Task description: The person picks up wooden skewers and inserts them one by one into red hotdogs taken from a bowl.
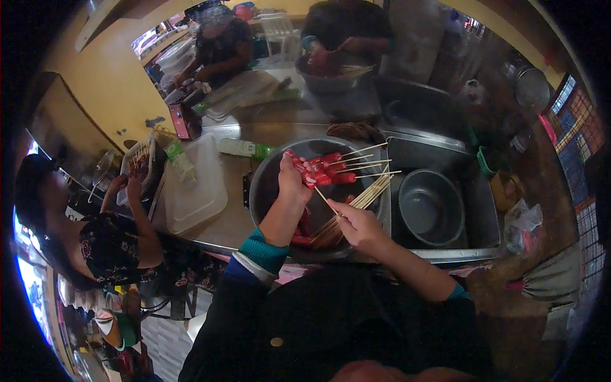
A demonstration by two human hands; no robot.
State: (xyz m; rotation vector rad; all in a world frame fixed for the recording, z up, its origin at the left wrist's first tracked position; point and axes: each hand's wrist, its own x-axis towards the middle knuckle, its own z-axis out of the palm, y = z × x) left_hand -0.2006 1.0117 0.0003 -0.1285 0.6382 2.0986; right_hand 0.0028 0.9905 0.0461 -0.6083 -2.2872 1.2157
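My left hand (292, 181) holds a red-cased hot dog (301, 168) over a wide grey basin (261, 174). Between the fingertips of my right hand (360, 227) is a thin wooden stick (325, 199), whose far end meets the hot dog's lower end. Several skewered red hot dogs (329, 169) lie beyond my left hand, their sticks pointing right over the basin's rim. A bundle of bare wooden sticks (372, 196) slants across the basin, partly behind my right hand. More red hot dogs (303, 224) rest low in the basin, partly hidden by my left forearm.
At right, a smaller grey basin (432, 207) stands inside a metal sink (482, 215). A translucent plastic lid (200, 191) and a green-and-white packet (246, 148) lie left on the counter. A co-worker (114, 243) handles skewers at a container (152, 153). A reflective panel (272, 107) backs the counter.
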